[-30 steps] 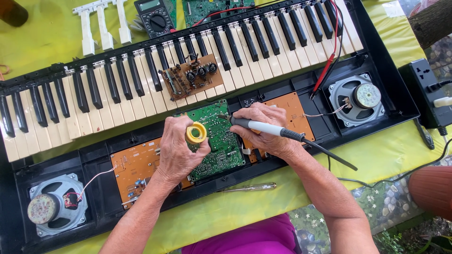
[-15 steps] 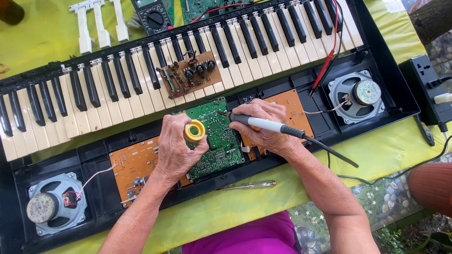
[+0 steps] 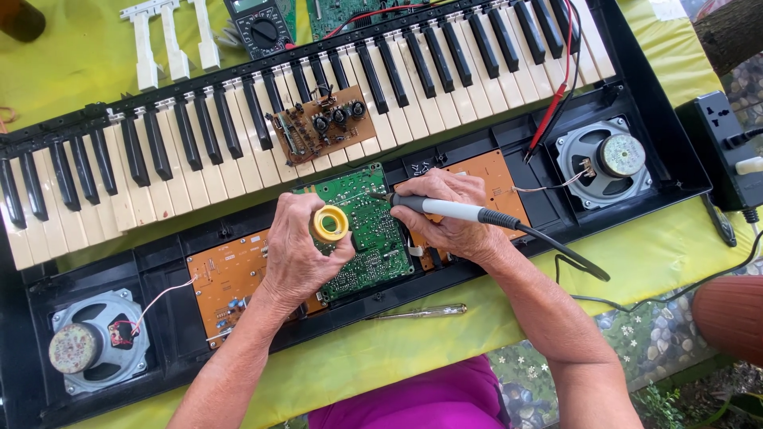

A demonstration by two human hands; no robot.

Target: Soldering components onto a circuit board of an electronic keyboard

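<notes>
An opened electronic keyboard (image 3: 238, 135) lies across a yellow-green tablecloth. My left hand (image 3: 298, 250) holds a small yellow spool of solder (image 3: 329, 224) over the green circuit board (image 3: 369, 230) in the case's middle. My right hand (image 3: 445, 218) grips a soldering iron (image 3: 461, 211) with a white and black handle. Its tip rests on the green board's upper part, close to the spool. The iron's black cord trails off to the right.
A small brown circuit board (image 3: 322, 123) rests on the keys. Orange boards (image 3: 226, 274) flank the green one. Speakers sit at the left (image 3: 91, 345) and right (image 3: 608, 159) ends. A multimeter (image 3: 258, 28) with red probe leads, loose white keys (image 3: 167, 40), a power strip (image 3: 727, 143) and a screwdriver (image 3: 417, 312) lie around.
Both hands stay on the green board; the spool and iron tip have shifted only slightly. The view has drifted a little.
</notes>
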